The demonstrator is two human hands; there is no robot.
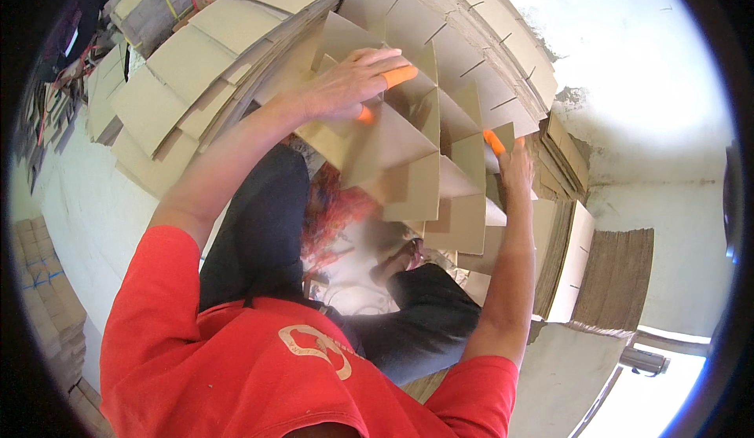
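The far-right wall (636,61) is washed out by glare, soft shadows are cast on the cardboard dividers (416,185), and straight edges are bent (the corners are blackened).

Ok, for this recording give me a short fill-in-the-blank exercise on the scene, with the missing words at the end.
1. The left hand and the right hand both wear fingertip covers coloured ____.
2. Of the two hands at the cardboard grid, the one higher in the picture is the ____.
3. The shirt is mainly ____ in colour.

Missing words: orange; left; red.
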